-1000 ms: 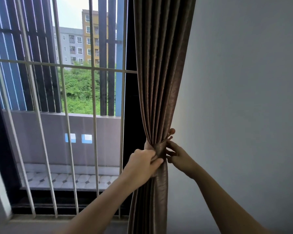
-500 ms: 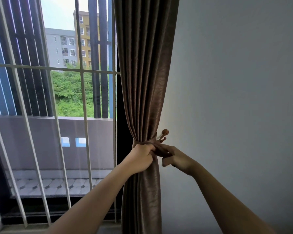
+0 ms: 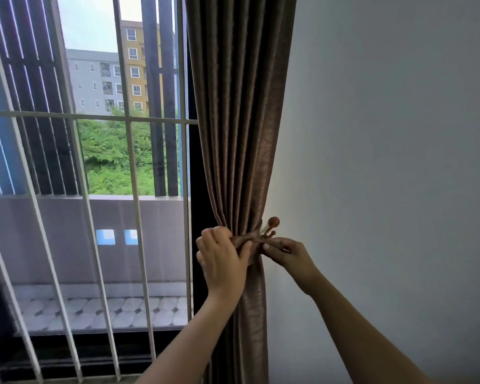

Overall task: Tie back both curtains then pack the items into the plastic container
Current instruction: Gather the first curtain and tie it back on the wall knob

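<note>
A brown curtain (image 3: 240, 112) hangs between the window and the wall, gathered tight at waist height by a matching tieback band (image 3: 252, 237). A brown wooden hook with round knobs (image 3: 272, 225) sticks out of the wall just right of the gather. My left hand (image 3: 221, 259) grips the bunched curtain and the band's left side. My right hand (image 3: 287, 252) pinches the band's end just below the hook. The plastic container and the items are out of view.
A white wall (image 3: 385, 162) fills the right side. Left of the curtain is a glass door with white metal bars (image 3: 135, 189), a dark frame (image 3: 196, 245) and a tiled balcony beyond.
The tieback has been drawn tighter toward the wall hook. My right hand has shifted from the curtain's side to just under the hook. The view has moved closer.
</note>
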Demonstrator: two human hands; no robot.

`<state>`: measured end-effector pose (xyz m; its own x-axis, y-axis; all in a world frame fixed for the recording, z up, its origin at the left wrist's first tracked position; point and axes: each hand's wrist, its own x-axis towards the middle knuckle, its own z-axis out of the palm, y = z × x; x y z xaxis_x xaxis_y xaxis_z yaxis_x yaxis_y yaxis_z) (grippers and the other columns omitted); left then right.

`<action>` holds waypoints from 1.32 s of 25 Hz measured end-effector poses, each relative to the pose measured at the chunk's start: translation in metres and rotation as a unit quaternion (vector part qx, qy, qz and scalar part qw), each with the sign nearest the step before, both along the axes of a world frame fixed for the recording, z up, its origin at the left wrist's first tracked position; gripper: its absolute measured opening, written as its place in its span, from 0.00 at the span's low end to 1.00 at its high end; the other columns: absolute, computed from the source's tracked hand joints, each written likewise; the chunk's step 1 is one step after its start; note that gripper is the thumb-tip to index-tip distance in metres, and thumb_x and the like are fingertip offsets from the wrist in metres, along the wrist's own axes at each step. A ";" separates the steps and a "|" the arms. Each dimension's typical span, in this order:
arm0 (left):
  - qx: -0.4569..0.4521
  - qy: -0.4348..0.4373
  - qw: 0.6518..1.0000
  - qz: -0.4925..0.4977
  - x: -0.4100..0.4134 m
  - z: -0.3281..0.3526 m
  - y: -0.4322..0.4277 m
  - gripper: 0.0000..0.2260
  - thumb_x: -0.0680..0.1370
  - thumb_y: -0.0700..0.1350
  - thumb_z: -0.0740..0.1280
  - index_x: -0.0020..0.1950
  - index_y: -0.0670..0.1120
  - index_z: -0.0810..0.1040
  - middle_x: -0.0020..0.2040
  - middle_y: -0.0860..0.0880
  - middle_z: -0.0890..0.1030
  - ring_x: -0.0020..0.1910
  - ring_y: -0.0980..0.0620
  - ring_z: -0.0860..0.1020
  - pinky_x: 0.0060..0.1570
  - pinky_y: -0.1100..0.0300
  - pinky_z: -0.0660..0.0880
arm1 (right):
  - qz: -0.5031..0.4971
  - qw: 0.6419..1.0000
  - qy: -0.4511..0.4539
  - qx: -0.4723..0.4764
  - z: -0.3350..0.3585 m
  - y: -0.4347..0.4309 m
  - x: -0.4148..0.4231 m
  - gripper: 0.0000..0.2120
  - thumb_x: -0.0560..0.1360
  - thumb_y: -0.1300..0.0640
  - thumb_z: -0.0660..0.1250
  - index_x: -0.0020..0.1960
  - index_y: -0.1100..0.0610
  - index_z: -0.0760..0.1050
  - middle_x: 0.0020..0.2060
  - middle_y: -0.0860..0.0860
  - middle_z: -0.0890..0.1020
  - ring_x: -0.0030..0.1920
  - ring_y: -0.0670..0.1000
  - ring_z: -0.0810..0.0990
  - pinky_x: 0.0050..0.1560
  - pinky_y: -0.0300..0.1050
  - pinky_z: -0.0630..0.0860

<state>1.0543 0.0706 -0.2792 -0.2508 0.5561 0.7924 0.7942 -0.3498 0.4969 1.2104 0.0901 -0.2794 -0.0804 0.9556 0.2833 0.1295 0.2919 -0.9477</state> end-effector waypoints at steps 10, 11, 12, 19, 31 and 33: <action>0.229 0.528 0.818 -0.008 -0.026 -0.009 0.049 0.14 0.76 0.41 0.59 0.56 0.46 0.81 0.57 0.50 0.82 0.58 0.49 0.78 0.54 0.55 0.66 | -0.036 0.991 0.123 -0.026 -0.014 0.035 0.006 0.09 0.79 0.58 0.61 0.56 0.58 0.77 0.53 0.57 0.81 0.55 0.54 0.80 0.58 0.44 0.77; 0.232 0.541 0.808 -0.013 -0.030 -0.007 0.055 0.14 0.76 0.42 0.59 0.56 0.46 0.81 0.57 0.50 0.82 0.57 0.49 0.79 0.53 0.55 0.66 | -0.058 0.990 0.126 -0.030 -0.016 0.040 0.004 0.09 0.79 0.58 0.62 0.57 0.57 0.76 0.52 0.55 0.81 0.54 0.52 0.80 0.57 0.43 0.77; 0.239 0.549 0.800 -0.018 -0.034 -0.005 0.060 0.13 0.77 0.42 0.60 0.56 0.46 0.82 0.56 0.49 0.83 0.56 0.49 0.79 0.52 0.55 0.66 | -0.090 0.989 0.118 -0.026 -0.017 0.044 0.001 0.09 0.78 0.57 0.63 0.57 0.57 0.75 0.50 0.53 0.81 0.52 0.51 0.80 0.56 0.43 0.77; 0.240 0.526 0.816 -0.011 -0.031 -0.006 0.064 0.13 0.73 0.49 0.64 0.53 0.48 0.83 0.56 0.52 0.83 0.55 0.49 0.78 0.49 0.54 0.68 | -0.302 0.951 0.056 0.040 -0.025 0.057 -0.024 0.07 0.77 0.59 0.66 0.52 0.57 0.80 0.44 0.47 0.81 0.45 0.45 0.80 0.51 0.37 0.74; 0.239 0.538 0.808 0.012 -0.024 -0.013 0.075 0.16 0.75 0.50 0.61 0.61 0.50 0.79 0.62 0.53 0.79 0.60 0.49 0.78 0.60 0.54 0.64 | -0.084 0.960 0.211 -0.161 -0.005 0.077 0.020 0.09 0.76 0.64 0.64 0.54 0.65 0.78 0.46 0.56 0.82 0.49 0.52 0.80 0.50 0.40 0.76; 0.237 0.536 0.810 0.008 -0.023 -0.013 0.075 0.16 0.75 0.50 0.61 0.60 0.50 0.80 0.61 0.52 0.80 0.60 0.49 0.78 0.60 0.54 0.64 | -0.067 0.954 0.199 -0.214 0.005 0.081 0.025 0.07 0.76 0.64 0.65 0.53 0.64 0.78 0.44 0.55 0.81 0.45 0.49 0.79 0.43 0.37 0.75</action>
